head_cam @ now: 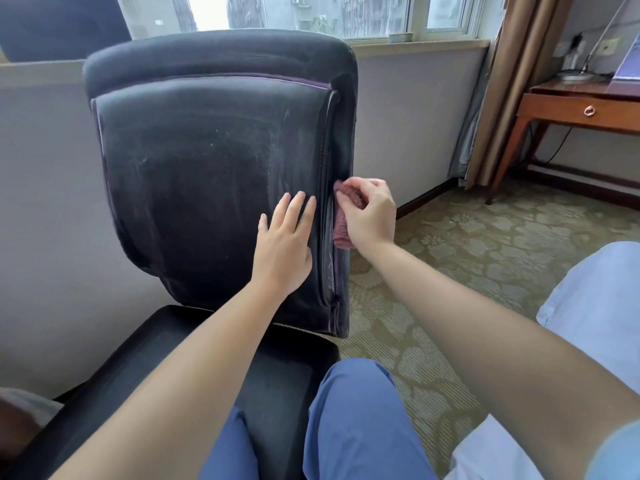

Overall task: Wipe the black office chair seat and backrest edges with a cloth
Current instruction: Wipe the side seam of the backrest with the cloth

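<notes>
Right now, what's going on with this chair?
A person is wiping a black office chair. The right hand grips a pink cloth and presses it into the seam along the right edge of the backrest. The left hand lies flat, fingers straight, on the backrest's front beside that seam. The seat below is untouched by either hand.

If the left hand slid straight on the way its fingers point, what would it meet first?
Probably nothing for a while: the left hand lies flat on the backrest, fingers pointing up its bare face; first comes the piped seam near the top.
</notes>
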### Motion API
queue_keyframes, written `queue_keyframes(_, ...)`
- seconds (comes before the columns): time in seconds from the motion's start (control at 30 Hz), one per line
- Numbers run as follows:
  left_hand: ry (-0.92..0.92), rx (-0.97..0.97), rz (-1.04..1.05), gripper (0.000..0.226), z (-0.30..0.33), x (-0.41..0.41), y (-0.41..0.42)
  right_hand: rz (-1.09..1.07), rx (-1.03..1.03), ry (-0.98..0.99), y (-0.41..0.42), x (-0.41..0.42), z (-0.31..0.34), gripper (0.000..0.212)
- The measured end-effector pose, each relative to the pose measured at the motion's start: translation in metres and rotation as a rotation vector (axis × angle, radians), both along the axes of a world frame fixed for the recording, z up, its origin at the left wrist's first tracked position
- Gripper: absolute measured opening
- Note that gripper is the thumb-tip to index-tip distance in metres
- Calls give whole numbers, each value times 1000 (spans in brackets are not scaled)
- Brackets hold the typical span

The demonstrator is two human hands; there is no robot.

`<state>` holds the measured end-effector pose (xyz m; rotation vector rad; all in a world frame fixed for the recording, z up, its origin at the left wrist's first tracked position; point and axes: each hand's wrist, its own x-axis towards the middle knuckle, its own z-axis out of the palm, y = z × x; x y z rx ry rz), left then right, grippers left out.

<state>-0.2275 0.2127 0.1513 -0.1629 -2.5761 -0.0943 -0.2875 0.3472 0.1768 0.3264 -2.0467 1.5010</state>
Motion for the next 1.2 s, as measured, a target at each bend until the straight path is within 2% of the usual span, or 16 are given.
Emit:
queue_keyframes(0.2, 64, 84, -26, 59, 12, -20, 5, -75, 307, 143, 3, -18, 2, 25)
queue_keyframes(0.4, 130, 130, -47, 56, -1, -30, 4, -132, 459, 275, 1, -23, -21, 19)
queue_keyframes(0.5, 145, 112, -49, 54, -1, -32, 0, -109, 535, 269, 3, -20, -39, 18)
queue_keyframes(0.6, 151, 95, -57, 54, -3, -32, -3, -49, 613, 180, 6, -12, -53, 19)
queue_keyframes(0.7, 168, 95, -54, 55, -6, -32, -3, -26, 595, 203, 7, -13, -45, 16)
queue_keyframes(0.87, 175, 63, -50, 61, -9, -32, -2, -80, 402, 289, 5, -20, -20, 14)
queue_keyframes(0.93, 174, 66, -43, 64, -10, -33, -1, -90, 387, 282, 2, -22, -20, 15)
queue_keyframes(1.1, 139, 69, -17, 68, -10, -34, -1, -62, 600, 184, 1, -12, -57, 19)
queue_keyframes(1.2, 123, 66, -13, 69, -9, -33, -3, -8, 658, 67, 5, -8, -52, 23)
